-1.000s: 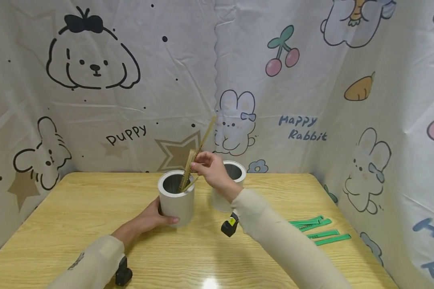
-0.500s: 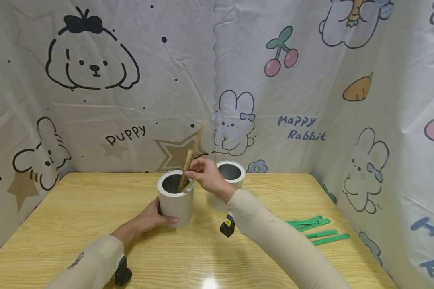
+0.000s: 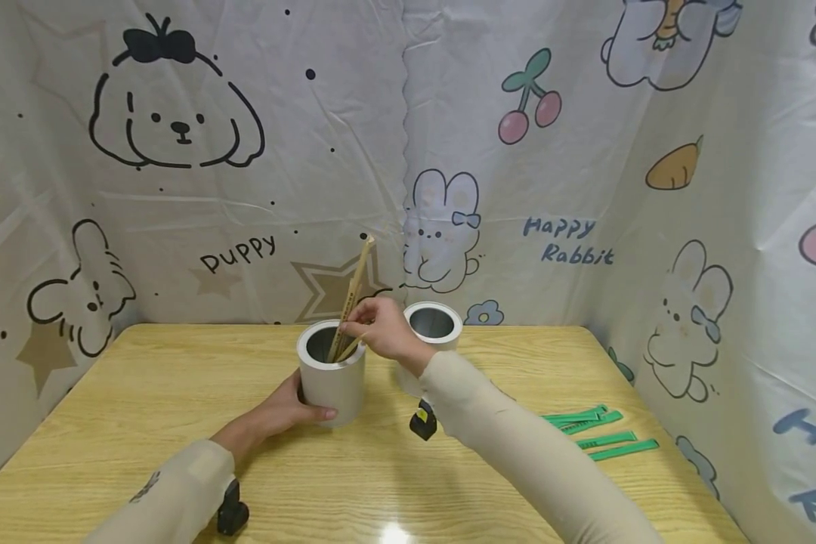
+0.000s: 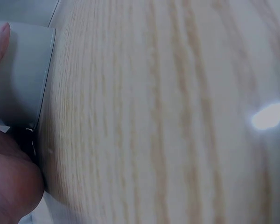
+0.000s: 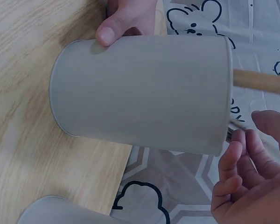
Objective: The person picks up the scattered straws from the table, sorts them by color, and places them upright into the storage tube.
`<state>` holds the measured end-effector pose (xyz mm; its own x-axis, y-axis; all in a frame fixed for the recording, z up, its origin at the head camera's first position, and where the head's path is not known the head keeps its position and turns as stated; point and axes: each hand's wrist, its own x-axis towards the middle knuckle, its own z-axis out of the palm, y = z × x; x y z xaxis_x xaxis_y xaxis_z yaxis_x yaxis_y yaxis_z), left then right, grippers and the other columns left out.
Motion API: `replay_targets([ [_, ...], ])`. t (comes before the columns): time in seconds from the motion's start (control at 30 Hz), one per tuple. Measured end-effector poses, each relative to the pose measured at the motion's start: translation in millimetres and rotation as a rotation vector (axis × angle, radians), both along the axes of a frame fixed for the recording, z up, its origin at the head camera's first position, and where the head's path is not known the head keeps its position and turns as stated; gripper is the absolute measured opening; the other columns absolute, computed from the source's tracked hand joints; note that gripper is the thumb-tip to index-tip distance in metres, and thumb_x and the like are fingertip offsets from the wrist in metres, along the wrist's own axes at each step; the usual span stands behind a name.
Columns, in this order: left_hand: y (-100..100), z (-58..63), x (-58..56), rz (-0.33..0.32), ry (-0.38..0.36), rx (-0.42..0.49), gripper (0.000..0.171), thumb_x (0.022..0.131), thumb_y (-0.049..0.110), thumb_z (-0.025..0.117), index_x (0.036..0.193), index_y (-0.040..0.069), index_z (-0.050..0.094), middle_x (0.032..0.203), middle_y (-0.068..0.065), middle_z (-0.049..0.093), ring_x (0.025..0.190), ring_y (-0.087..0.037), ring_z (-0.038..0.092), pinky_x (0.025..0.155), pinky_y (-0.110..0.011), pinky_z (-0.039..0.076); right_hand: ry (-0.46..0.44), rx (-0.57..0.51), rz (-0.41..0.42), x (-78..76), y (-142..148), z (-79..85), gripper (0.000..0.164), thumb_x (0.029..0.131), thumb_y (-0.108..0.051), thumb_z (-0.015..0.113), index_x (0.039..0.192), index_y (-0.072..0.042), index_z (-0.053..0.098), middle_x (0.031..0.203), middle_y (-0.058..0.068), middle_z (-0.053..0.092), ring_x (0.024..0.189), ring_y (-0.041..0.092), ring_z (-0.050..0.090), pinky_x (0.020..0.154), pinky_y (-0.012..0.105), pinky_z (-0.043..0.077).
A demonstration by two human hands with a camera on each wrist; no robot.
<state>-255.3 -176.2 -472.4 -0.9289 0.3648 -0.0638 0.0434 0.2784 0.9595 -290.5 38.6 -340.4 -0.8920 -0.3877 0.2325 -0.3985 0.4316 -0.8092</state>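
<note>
A white cylindrical container stands upright on the table, and my left hand holds its lower side, thumb across the front. Several long yellow-brown sticks, with dark print on them, lean out of its mouth. My right hand is at the rim and pinches a stick between thumb and fingers; its lower end is inside. In the right wrist view, one stick juts from the mouth beside my right hand. The left wrist view shows part of my left hand against the container.
A second white container stands behind my right wrist, with its dark inside showing. Several green strips lie on the wooden table at right, partly behind my right sleeve. A printed cloth hangs round the table's back and sides.
My right hand has moved a little left and down, bringing the held stick over to the others in the container. My left hand stays on the container.
</note>
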Motion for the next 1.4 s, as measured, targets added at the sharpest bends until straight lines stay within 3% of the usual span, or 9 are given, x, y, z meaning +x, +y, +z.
replay_targets([
  [0.27,1.6,3.2,2.1,-0.004,0.015,-0.002,0.107,0.081,0.023,0.086,0.158,-0.001,0.015,0.157,-0.027,0.036,0.143,-0.044,0.040,0.119,-0.057,0.034,0.021,0.078,-0.008,0.8,4.3,8.2,0.012,0.092,-0.012,0.070,0.087,-0.001,0.071,0.089,0.013,0.073,0.081,0.014,0.064,0.068,0.017,0.048],
  [0.53,1.9,0.6,0.1,-0.009,0.031,0.004,0.105,0.081,0.022,0.086,0.157,0.000,0.017,0.155,-0.027,0.039,0.142,-0.042,0.043,0.118,-0.054,0.035,-0.006,0.092,-0.010,0.7,11.7,6.8,0.015,0.094,-0.015,0.069,0.086,-0.003,0.071,0.086,0.007,0.070,0.078,0.009,0.058,0.069,0.019,0.046],
  [0.93,0.3,-1.9,0.3,0.018,0.023,-0.009,0.105,0.079,0.023,0.087,0.156,-0.001,0.019,0.154,-0.027,0.040,0.140,-0.042,0.044,0.117,-0.054,0.036,0.025,0.108,-0.027,11.4,23.5,5.4,0.014,0.097,-0.017,0.066,0.095,-0.004,0.073,0.097,0.012,0.073,0.089,0.019,0.065,0.071,0.021,0.049],
  [1.4,1.9,0.7,2.8,0.019,0.020,-0.024,0.108,0.081,0.022,0.086,0.158,-0.001,0.014,0.156,-0.028,0.036,0.143,-0.045,0.040,0.118,-0.056,0.034,0.042,0.057,0.032,33.4,43.2,14.5,0.014,0.097,-0.013,0.065,0.097,-0.001,0.072,0.095,0.014,0.072,0.076,0.012,0.060,0.067,0.021,0.051],
])
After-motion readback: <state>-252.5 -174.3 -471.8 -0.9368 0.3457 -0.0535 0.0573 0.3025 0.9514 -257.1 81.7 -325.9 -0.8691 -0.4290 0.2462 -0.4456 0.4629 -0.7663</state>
